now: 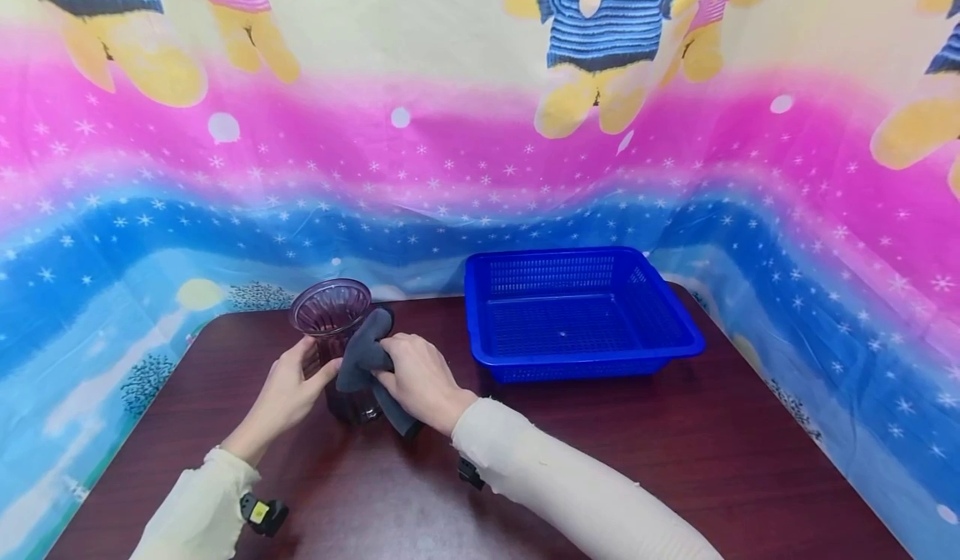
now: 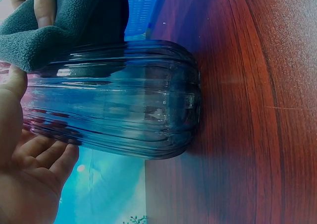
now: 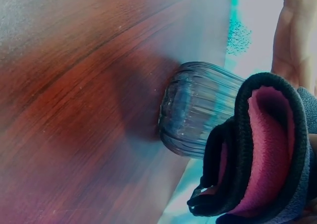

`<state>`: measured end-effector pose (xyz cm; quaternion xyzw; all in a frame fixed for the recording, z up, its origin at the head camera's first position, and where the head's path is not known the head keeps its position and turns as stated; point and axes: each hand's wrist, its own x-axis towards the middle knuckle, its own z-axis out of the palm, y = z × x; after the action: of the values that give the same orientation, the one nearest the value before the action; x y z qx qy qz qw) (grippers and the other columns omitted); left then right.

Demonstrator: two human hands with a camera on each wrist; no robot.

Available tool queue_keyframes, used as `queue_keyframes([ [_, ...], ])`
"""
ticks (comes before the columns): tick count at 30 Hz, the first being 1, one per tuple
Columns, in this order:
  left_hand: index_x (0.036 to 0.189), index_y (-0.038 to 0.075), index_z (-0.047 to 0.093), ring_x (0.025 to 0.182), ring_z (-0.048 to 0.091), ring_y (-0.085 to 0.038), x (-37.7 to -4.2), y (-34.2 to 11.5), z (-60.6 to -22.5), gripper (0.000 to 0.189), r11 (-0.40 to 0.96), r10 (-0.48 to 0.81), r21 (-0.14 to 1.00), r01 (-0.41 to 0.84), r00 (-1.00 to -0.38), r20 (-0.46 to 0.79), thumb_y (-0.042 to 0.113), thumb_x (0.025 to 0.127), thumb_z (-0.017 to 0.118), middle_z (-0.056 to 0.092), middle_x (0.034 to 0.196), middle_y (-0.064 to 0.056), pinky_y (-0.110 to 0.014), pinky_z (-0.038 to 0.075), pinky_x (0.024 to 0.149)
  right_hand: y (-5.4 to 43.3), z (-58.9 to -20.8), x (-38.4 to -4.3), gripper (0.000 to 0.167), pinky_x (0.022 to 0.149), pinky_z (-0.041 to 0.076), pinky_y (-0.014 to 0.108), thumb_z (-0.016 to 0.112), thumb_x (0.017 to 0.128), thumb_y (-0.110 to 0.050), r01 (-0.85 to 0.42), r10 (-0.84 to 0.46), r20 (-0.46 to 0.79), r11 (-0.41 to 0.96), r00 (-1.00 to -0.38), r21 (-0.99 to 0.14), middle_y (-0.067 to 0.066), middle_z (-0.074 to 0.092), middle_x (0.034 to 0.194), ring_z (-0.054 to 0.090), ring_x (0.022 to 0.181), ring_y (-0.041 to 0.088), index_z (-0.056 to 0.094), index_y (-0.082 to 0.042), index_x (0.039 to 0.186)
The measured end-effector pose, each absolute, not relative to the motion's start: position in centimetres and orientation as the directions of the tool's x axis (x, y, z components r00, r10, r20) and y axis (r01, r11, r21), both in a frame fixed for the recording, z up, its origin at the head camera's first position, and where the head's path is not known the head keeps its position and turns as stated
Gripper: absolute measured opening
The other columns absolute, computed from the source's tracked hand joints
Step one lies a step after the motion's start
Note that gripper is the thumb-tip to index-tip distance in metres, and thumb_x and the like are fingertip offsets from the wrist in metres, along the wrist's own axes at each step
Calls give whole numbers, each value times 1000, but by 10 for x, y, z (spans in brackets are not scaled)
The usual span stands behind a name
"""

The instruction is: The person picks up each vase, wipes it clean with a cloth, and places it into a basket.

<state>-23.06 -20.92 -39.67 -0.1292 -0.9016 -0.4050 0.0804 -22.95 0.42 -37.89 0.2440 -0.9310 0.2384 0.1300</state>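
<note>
A ribbed, see-through purple glass vase (image 1: 330, 306) with a flared rim stands upright at the left of the table. My left hand (image 1: 285, 389) grips its side, thumb toward me and fingers round the far side, as the left wrist view shows around the vase (image 2: 124, 100). A dark grey cloth (image 1: 365, 356) is bunched in my right hand (image 1: 420, 377), pressed against the vase's right side below the rim. In the right wrist view the folded cloth (image 3: 270, 149) shows a pink inner side and covers much of the vase (image 3: 198, 110).
A blue plastic basket (image 1: 585, 364) with mesh walls stands at the back right of the dark red wooden table (image 1: 525, 477). A printed curtain (image 1: 420, 168) hangs close behind the table and along both sides.
</note>
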Motion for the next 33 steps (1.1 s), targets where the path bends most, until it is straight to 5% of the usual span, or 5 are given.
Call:
queue_keyframes([
  [33, 146, -7, 44, 131, 55, -49, -232, -210, -401, 60, 616, 155, 718, 325, -943, 294, 27, 101, 64, 55, 140, -35, -59, 50, 104, 12, -431, -231, 9, 64, 54, 26, 77, 88, -22, -485, -445, 197, 835, -873, -259, 0, 72, 84, 65, 75, 12, 74, -15, 91],
])
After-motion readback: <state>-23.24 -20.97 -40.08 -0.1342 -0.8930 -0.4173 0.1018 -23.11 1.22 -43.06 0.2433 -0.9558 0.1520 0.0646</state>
